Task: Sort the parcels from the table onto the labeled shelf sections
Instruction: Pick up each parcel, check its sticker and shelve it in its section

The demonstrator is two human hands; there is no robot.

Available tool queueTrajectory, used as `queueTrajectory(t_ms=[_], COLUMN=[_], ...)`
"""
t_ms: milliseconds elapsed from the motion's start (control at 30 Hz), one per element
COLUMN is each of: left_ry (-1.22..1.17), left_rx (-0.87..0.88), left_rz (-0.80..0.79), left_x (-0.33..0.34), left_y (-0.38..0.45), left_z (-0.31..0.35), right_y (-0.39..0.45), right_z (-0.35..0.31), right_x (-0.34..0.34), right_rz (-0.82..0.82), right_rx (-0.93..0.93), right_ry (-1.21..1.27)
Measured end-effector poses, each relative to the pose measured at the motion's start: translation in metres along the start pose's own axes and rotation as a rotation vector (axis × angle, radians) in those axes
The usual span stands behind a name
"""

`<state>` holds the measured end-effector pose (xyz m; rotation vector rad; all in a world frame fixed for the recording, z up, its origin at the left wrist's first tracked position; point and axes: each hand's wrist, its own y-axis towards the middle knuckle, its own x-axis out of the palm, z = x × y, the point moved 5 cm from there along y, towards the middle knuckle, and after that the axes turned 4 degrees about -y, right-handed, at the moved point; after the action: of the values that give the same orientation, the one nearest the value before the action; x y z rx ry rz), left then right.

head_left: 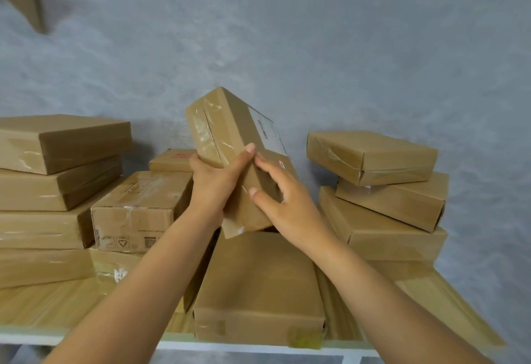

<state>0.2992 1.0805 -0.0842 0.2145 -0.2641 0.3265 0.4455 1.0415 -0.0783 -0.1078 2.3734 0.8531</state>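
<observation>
Brown cardboard wrapped in clear tape makes up the held parcel (230, 139), which sits tilted at the centre of the frame, its far end raised toward the grey wall (316, 33). A white shipping label (267, 132) shows on its upper face. The left hand (214, 182) grips the parcel's near left edge, thumb laid along the top. The right hand (283, 200) rests on the parcel's right side with fingers spread and only lightly bent, thumb on the near face. The parcel's lower corner hangs just above a large flat box (258, 286) at the bottom centre. At the left of the frame stands a stack of flat parcels (51, 179), with a printed carton (135, 208) beside it. At the right, three more parcels (385, 188) lie stacked askew. All rest on a wooden table (51, 303) with a white frame.
</observation>
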Motion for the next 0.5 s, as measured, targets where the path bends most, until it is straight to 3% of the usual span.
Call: queueTrajectory(t_ms=[233,367,500], left_ry=[0.130,0.134,0.131], left_rx=[-0.013,-0.040,-0.044], left_rz=[-0.089,-0.180,-0.304], left_x=[-0.022,-0.035,-0.042], left_y=[0.007,0.007,0.010], left_z=[-0.006,-0.003,0.004], right_y=[-0.005,-0.003,-0.005], right_z=[0.041,0.080,0.112], right_x=[0.001,-0.020,-0.037], right_rz=[-0.210,0.005,0.104], right_rx=[0.088,0.295,0.529], right_ry=[-0.073,-0.131,0.183])
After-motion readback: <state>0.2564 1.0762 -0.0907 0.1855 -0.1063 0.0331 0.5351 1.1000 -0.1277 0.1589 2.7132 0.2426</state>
